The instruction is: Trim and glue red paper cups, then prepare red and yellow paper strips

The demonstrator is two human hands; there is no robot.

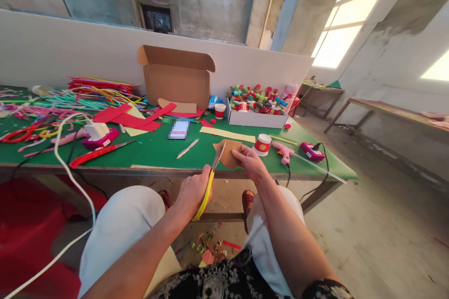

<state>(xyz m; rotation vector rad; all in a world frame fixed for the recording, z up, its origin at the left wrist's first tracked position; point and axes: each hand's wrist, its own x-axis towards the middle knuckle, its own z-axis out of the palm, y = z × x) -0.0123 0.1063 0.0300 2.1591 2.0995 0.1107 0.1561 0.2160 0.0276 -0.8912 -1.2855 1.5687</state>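
Observation:
Yellow-handled scissors [206, 197] are gripped in my left hand [192, 191], their blades pointing up and away from me. The blades meet the left edge of a piece of brown cardboard [228, 153] with a rounded outline. My right hand [250, 161] pinches that cardboard at its right side, near the front edge of the green table [157, 152]. Just beyond my right hand stands a red and white paper cup [262, 145]. A pink glue gun [283, 152] lies to the right of the cup.
An open cardboard box [177, 79] stands at the back. To its right is a white box [257, 119] of colourful crafts. Pipe cleaners [101, 96], red paper strips [140, 119], a phone [178, 129], a white pen [187, 148] and red-handled scissors [98, 153] lie leftward. A white cable [65, 163] hangs at left.

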